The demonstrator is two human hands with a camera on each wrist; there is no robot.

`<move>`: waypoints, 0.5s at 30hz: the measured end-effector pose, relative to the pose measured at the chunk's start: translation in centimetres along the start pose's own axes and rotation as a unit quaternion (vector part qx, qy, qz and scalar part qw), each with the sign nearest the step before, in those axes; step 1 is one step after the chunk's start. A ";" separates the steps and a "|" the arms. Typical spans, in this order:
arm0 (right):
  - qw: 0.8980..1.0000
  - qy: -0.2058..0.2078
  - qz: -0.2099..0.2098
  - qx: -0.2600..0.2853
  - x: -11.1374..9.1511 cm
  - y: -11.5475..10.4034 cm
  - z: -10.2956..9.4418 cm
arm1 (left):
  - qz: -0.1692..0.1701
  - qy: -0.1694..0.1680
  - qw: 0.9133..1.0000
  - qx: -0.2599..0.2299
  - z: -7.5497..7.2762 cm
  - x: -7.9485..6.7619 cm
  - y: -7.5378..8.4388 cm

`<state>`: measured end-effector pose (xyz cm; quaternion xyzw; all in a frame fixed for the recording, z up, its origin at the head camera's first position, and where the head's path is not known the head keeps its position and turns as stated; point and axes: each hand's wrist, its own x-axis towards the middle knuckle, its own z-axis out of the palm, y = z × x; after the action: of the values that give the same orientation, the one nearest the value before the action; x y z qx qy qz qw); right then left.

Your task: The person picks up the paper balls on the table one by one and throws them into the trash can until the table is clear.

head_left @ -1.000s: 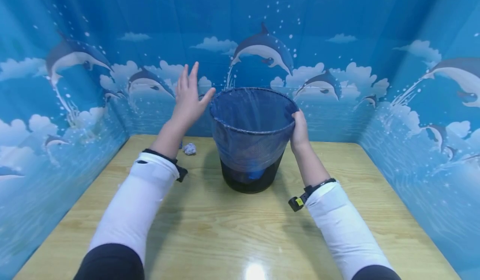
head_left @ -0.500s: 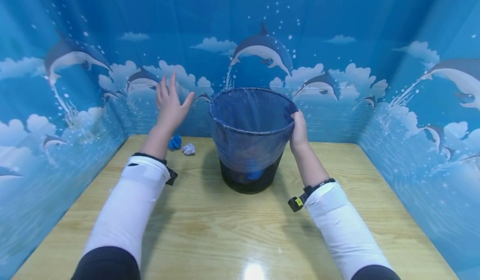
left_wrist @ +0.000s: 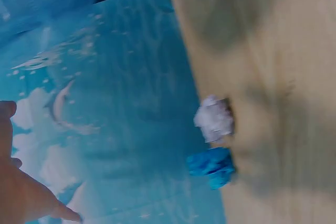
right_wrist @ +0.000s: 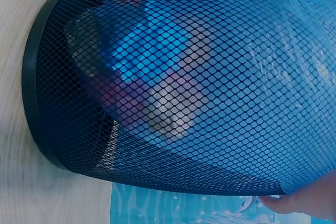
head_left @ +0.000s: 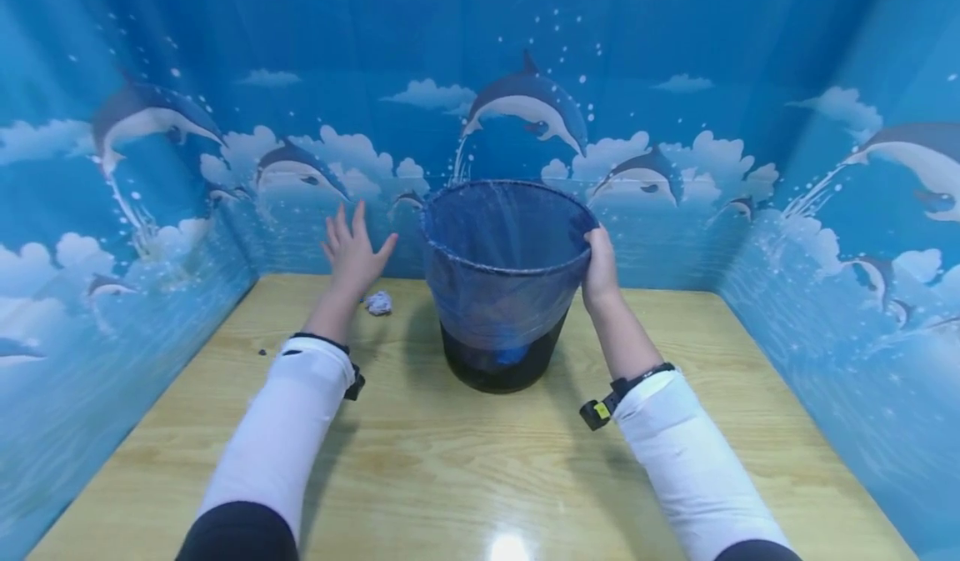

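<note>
Beside the mesh wastebasket (head_left: 504,294), my right hand (head_left: 600,267) grips its rim to steady it. Left of the wastebasket, my left hand (head_left: 351,248) hangs open-fingered above the white paper wad (head_left: 378,303) and blue paper wad (left_wrist: 212,167).

We see a black mesh bin (head_left: 501,353) lined with a translucent blue bag (head_left: 504,248); through the mesh (right_wrist: 157,93), blue, white and reddish scraps. Light wood-grain table (head_left: 465,469). One white paper wad (left_wrist: 214,119), one bright blue wad (left_wrist: 211,167). Backdrop (head_left: 675,86): blue, with grey-and-white dolphins, white clouds, bubbles. White sleeves (head_left: 285,428), black cuffs.
</note>
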<state>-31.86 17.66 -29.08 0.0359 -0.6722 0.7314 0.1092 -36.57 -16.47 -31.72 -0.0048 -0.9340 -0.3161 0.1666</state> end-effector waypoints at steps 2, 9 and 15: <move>1.000 0.000 -0.004 0.009 0.0 0.0 -0.1 | -0.008 -0.012 1.000 0.005 1.0 -0.1 -0.6; 1.000 0.000 0.006 0.004 0.1 -0.1 -0.2 | -0.013 -0.047 0.998 0.036 4.4 -0.6 -2.9; 1.000 -0.006 0.006 0.005 0.2 -0.1 -0.3 | -0.014 -0.075 0.995 0.065 7.3 -1.2 -5.3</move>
<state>-31.97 17.95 -28.95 0.0369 -0.6692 0.7354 0.0999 -38.32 -16.27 -40.66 -0.0044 -0.9623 -0.2560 0.0915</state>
